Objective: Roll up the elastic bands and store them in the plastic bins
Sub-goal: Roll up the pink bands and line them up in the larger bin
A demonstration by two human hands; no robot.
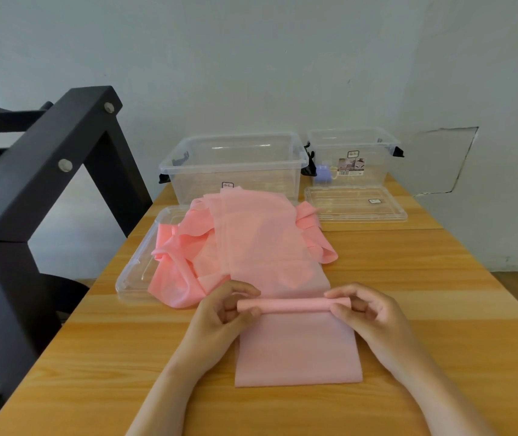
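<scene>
Wooden table (440, 294), viewed from the near edge. One pink elastic band (295, 350) lies lengthwise along the table centre, partly wound into a tight roll (292, 305) set crosswise on the strip. A flat length lies on the near side of the roll; a longer length runs from its far side over a heap of pink bands (188, 247) and reaches the front wall of the large clear bin (235, 163). The left hand (223, 313) grasps the left end of the roll, fingers curled over the top and thumb at the near side. The right hand (364, 313) grasps the right end in the same manner. Both forearms are bare and come in from the near edge. The heap is crumpled, resting partly on a clear lid (135, 272) at the left side of the table and partly on the wood. The large clear bin stands open at the far side; no bands are seen in it. A smaller clear bin (374, 171) stands open just to its right, holding a purple item (323, 174) too small to identify. A second lid (355, 206) lies flat on the near side of the smaller bin. A black frame (47, 171) stands to the left of the table, and a pale wall (251, 58) lies behind the bins
</scene>
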